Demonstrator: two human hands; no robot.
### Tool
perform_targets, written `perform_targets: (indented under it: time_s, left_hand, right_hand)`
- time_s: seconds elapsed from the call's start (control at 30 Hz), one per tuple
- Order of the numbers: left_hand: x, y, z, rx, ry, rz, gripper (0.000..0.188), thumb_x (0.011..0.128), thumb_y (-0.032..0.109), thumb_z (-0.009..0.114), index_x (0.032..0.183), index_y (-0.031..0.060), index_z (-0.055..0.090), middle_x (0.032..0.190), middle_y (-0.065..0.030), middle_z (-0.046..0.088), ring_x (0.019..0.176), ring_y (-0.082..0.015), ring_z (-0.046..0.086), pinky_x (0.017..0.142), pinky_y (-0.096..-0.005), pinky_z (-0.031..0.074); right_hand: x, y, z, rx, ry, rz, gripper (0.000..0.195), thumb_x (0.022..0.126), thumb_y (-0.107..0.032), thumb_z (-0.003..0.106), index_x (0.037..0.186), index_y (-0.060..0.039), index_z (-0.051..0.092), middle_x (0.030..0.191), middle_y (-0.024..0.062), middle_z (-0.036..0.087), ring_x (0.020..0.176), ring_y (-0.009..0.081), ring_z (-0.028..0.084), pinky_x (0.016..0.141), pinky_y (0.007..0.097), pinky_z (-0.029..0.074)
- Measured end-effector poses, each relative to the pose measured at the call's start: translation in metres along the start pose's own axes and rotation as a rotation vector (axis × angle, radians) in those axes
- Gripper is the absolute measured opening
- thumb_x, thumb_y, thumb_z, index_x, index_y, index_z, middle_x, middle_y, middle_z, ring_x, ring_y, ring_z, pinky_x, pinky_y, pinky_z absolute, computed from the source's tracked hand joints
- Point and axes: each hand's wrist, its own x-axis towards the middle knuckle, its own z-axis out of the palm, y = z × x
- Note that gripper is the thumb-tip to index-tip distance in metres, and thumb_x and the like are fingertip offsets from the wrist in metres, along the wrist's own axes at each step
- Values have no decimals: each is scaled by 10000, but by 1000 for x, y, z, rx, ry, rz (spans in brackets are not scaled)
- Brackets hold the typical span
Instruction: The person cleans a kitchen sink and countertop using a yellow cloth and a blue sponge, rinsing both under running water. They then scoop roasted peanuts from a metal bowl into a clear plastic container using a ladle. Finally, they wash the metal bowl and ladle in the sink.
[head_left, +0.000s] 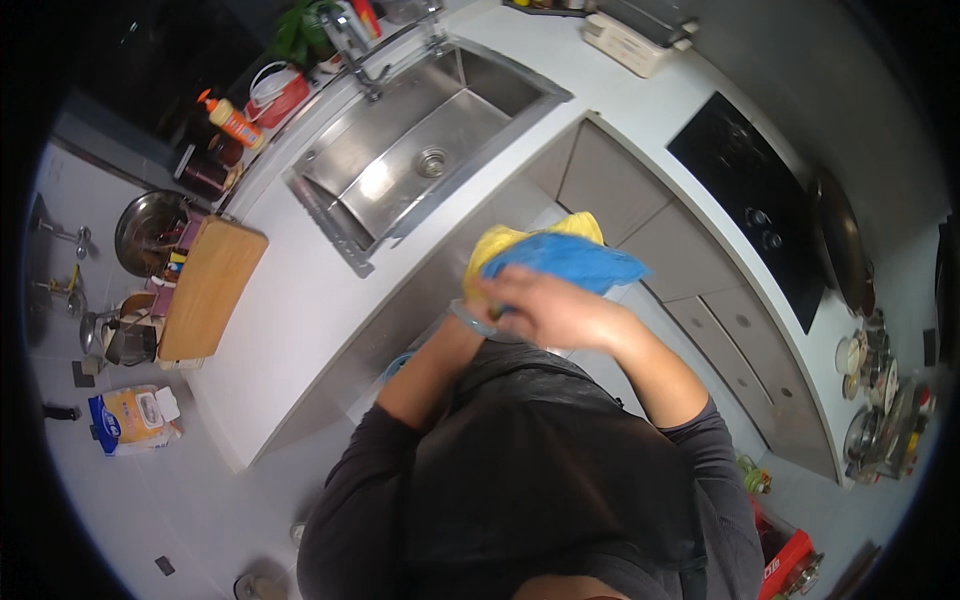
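In front of my waist, my right hand (551, 300) lies over my left hand (480, 296), and both are blurred. A blue cloth (566, 259) and a yellow cloth (487, 244), both thin and soft-looking, bunch at my hands and stick out beyond the fingers. The blue one lies on top of part of the yellow one. Which hand grips which cloth cannot be told, as the fingers overlap. A pale bluish band (472, 319) circles my left wrist.
Beyond my hands is a white counter (300, 292) with a steel sink (420, 142). A wooden cutting board (214, 289) stands at left. On the right are a black cooktop (739, 187) and a wok (836, 232). Cabinet drawers (724, 337) run below; a red box (784, 562) is at lower right.
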Motion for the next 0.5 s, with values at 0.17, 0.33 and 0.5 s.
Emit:
perform_targets:
  time_s: [0.17,0.33,0.5]
  left_hand:
    - [24,61,-37,-332,77,-81,390,888,273,488,1230,86,463,1125,-96,526,1074,-218,514,897,-343,442]
    - [51,105,-69,-405,172,-36,395,935,361,421,1230,100,436,1137,-87,521,1042,-208,530,865,-347,467]
    - [46,144,-44,-489,222,48,477,905,363,531,1242,66,368,1126,-98,501,989,-225,536,859,-337,459]
  right_hand:
    - [127,8,25,1744,-420,-155,551,941,-240,481,1418,-117,235,1193,223,515,970,290,598,793,388,524]
    - [269,43,55,1465,583,101,430,944,-195,460,1341,-104,321,1119,189,538,845,285,633,712,392,547]
    - [349,65,53,31,601,214,215,878,-145,506,1070,-54,537,873,113,629,759,270,641,624,381,522]
